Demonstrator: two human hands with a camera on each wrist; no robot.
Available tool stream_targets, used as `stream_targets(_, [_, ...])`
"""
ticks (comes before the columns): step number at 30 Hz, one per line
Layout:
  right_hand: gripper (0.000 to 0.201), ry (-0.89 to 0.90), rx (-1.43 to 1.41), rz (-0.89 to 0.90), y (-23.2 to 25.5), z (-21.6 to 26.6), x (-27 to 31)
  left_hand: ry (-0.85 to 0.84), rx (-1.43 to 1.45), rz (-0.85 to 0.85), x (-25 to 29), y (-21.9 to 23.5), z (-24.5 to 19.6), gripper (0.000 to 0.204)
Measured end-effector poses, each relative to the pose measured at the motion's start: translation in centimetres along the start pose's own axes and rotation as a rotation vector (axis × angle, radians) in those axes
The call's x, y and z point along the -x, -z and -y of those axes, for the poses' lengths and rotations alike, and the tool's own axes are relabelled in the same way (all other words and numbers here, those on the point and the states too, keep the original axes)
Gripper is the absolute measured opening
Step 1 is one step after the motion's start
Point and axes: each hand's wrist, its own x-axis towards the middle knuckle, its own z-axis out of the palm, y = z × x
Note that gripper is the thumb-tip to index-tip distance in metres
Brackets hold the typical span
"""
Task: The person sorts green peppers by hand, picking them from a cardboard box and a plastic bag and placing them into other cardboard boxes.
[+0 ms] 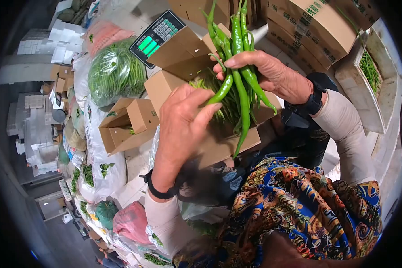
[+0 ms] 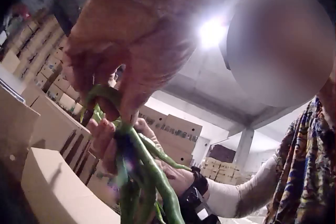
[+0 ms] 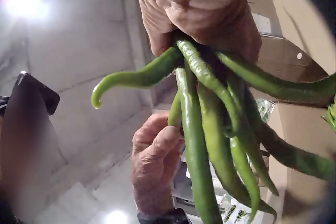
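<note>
In the head view the right hand (image 1: 272, 73) grips a bunch of long green peppers (image 1: 242, 85) above a cardboard box (image 1: 178, 49) holding more peppers. The left hand (image 1: 181, 123), to the left of the bunch, pinches one curved pepper (image 1: 222, 90) between thumb and fingers. The left wrist view shows the left hand (image 2: 134, 40) over the peppers (image 2: 157, 182), with the right hand (image 2: 181, 176) behind. The right wrist view has the bunch (image 3: 194, 129) hanging from the right hand (image 3: 199, 14), and the left hand (image 3: 155, 161) on one pepper.
A scale with a lit display (image 1: 156, 38) stands behind the box. To the left are a clear bag of green peppers (image 1: 116, 73) and a smaller open box (image 1: 128, 125). Stacked cartons (image 1: 308, 27) and a white crate (image 1: 366, 107) with green produce are at the right.
</note>
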Motion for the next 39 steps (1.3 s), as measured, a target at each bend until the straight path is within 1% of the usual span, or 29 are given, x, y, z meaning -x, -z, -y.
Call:
stream_targets(1, [0.04,-0.015,0.031,-0.015,-0.4,0.3,0.3,-0.048,-0.053,-0.058,0.1,0.0,0.0,0.019])
stream_targets(4, [0.04,-0.014,0.059,0.028,-1.1,0.6,1.2,-0.069,-0.055,-0.108,0.2,1.7,0.3,0.019])
stream_targets(5, [0.041,-0.018,0.058,0.063,-0.7,0.4,0.9,-0.026,-0.023,-0.079,0.2,2.7,0.5,0.016])
stream_targets(6, [0.041,-0.016,0.055,0.065,0.2,-0.2,0.2,-0.026,-0.027,-0.077,0.3,3.4,0.9,0.016])
stream_targets(8, [0.043,-0.115,0.127,0.096,2.0,-1.3,-1.3,0.361,0.426,-0.087,0.7,5.0,1.8,0.018])
stream_targets(9, [0.043,-0.167,0.104,0.08,1.8,-1.1,-1.2,0.398,0.564,-0.131,0.8,5.3,3.4,0.028])
stream_targets(10, [0.042,-0.149,0.077,0.079,1.6,-1.4,-1.3,0.409,0.552,-0.139,1.0,5.3,3.9,0.028])
stream_targets(12, [0.04,-0.087,-0.011,0.072,0.5,-0.5,0.3,0.557,1.016,-0.17,1.3,5.0,4.4,0.035])
stream_targets(13, [0.039,-0.091,-0.034,0.05,0.3,-0.6,-0.1,0.568,1.037,-0.148,1.6,4.5,5.0,0.037])
stream_targets(14, [0.037,-0.139,-0.035,0.072,1.4,-1.1,-0.9,0.575,1.029,-0.159,1.8,4.2,5.2,0.037])
stream_targets(16, [0.033,-0.149,0.016,-0.032,0.6,-0.7,-0.4,0.533,1.118,-0.147,2.1,3.5,5.4,0.038])
stream_targets(17, [0.033,-0.152,0.026,-0.034,0.8,-0.3,-0.3,0.497,1.118,-0.145,2.1,3.3,5.3,0.038])
stream_targets(24, [0.032,-0.113,-0.081,-0.069,1.8,-0.8,-0.4,0.51,1.155,-0.177,3.2,2.8,6.1,0.037])
stream_targets(26, [0.033,-0.093,-0.041,0.003,2.2,-0.9,-1.0,0.474,1.193,-0.228,3.5,2.5,6.6,0.037])
stream_targets(27, [0.034,-0.097,-0.045,-0.093,0.7,-0.2,-0.2,0.469,1.191,-0.227,3.7,2.4,6.8,0.037])
stream_targets(28, [0.034,-0.09,-0.044,-0.093,0.6,-0.2,-0.4,0.47,1.225,-0.23,4.0,2.2,7.0,0.036])
stream_targets(30, [0.026,-0.078,-0.059,-0.063,0.9,-0.5,-0.5,0.471,1.264,-0.229,4.0,1.8,7.2,0.036])
stream_targets(31, [0.029,-0.083,-0.142,-0.026,1.6,-0.4,-0.9,0.496,1.259,-0.289,4.1,1.5,7.2,0.035])
stream_targets(32, [0.025,-0.03,-0.087,-0.021,2.0,0.0,-1.1,0.524,1.252,-0.35,4.4,1.2,7.2,0.035])
stream_targets(33, [0.024,-0.028,-0.09,-0.036,2.2,0.7,-1.0,0.535,1.254,-0.354,4.6,0.8,7.4,0.035])
stream_targets(35, [0.025,-0.056,-0.152,-0.079,2.2,1.6,-0.1,0.593,1.134,-0.374,4.5,-0.2,7.9,0.034])
stream_targets(36, [0.024,-0.034,-0.174,-0.083,2.5,1.5,0.0,0.601,1.135,-0.375,4.4,-0.7,8.1,0.034])
stream_targets(39, [0.02,-0.032,-0.132,-0.086,2.4,1.6,0.0,0.692,1.059,-0.325,3.9,-2.5,8.2,0.035])
